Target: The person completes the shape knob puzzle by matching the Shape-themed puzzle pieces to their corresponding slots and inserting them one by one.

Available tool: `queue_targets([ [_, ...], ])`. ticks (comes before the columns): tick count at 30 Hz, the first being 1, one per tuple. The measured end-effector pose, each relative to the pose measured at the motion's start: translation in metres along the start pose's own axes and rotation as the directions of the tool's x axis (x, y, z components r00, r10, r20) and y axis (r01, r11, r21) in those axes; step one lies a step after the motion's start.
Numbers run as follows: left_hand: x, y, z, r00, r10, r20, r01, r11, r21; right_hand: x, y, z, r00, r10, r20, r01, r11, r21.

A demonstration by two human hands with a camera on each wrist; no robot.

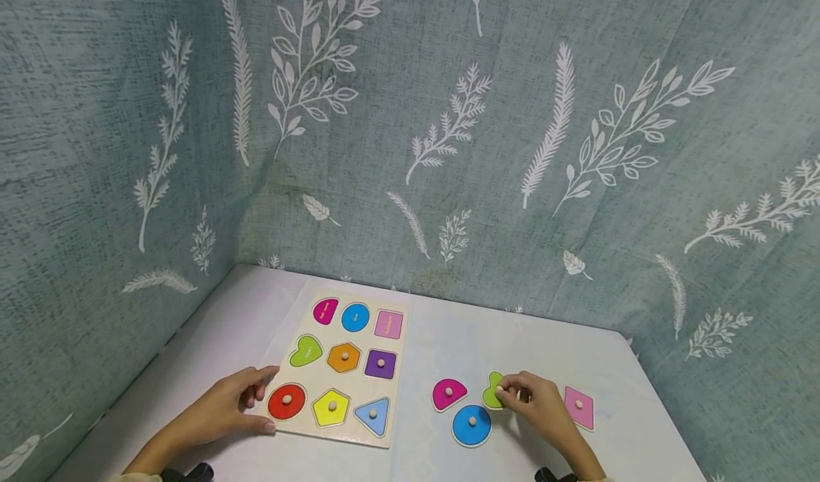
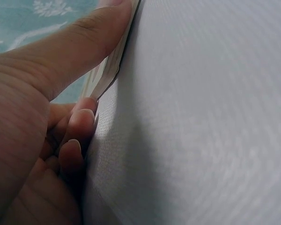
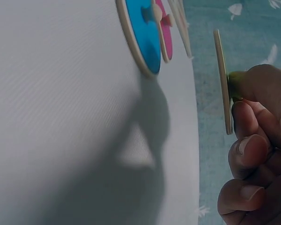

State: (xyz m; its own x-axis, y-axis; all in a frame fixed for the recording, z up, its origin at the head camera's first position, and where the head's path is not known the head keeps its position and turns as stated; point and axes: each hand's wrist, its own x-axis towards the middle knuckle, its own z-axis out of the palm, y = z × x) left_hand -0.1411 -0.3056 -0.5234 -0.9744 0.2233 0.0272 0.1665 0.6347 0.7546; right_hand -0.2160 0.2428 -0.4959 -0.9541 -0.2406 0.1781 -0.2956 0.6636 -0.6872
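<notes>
Blue disc [image 1: 472, 427] near heart [image 1: 492, 391], apparently apart

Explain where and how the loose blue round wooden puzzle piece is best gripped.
Probably by its small pale round knob, pinched from above: the blue round wooden puzzle piece lies flat on the white table, so its thin rim offers little hold, while the knob stands up from its middle.

In front of you and to your left hangs a grey-green cloth backdrop [image 1: 391, 48], printed with white leafy sprigs [image 1: 316, 37], feathery fronds [image 1: 549, 126] and small single leaves [image 1: 317, 208]; below it you have a white tabletop [image 1: 218, 332], its far edge running along the cloth.
</notes>
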Motion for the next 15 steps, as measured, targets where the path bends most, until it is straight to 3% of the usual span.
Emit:
queue_targets([
  [8, 0.0, 0.002, 0.0, 1.0, -0.03, -0.004, 0.03, 0.999, 0.012, 0.01, -0.007, 0.009, 0.996, -0.083, 0.014, 0.083, 0.997, -0.005],
  [15, 0.001, 0.001, 0.001, 1.0, -0.029, -0.003, 0.029, 0.999, 0.016, 0.018, -0.012, 0.016, 0.995, -0.094, 0.041, 0.094, 0.996, -0.01],
])
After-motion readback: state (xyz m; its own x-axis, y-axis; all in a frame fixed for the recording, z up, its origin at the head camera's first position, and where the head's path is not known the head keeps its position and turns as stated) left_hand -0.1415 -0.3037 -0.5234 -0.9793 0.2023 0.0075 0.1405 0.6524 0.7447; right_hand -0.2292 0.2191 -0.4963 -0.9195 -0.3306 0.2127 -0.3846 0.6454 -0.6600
